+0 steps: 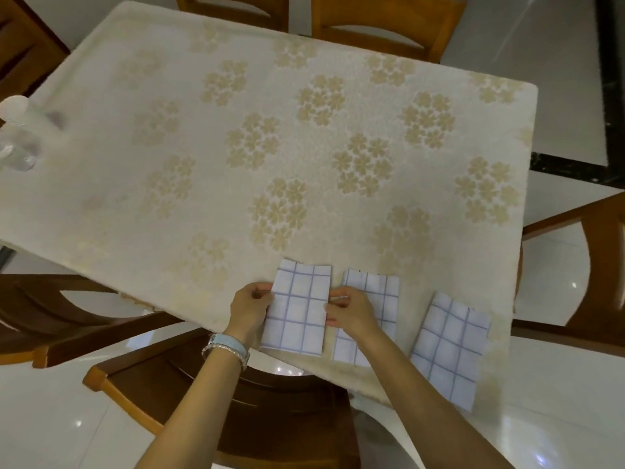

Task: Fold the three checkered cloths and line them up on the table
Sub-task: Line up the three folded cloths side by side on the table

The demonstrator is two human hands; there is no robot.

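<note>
Three folded white cloths with a blue check lie in a row near the table's front edge. My left hand [252, 308] pinches the left edge of the left cloth [297, 311], and my right hand [350, 311] pinches its right edge. The middle cloth [378, 299] lies just to the right, partly under my right hand and forearm. The right cloth [449, 346] lies apart, tilted, with its lower corner past the table's edge.
The table [236, 130] wears a cream tablecloth with tan flower clusters. Blurred clear containers [17, 130] stand at its far left. Wooden chairs [189, 377] surround the table, one right below my arms. The floor is glossy white tile.
</note>
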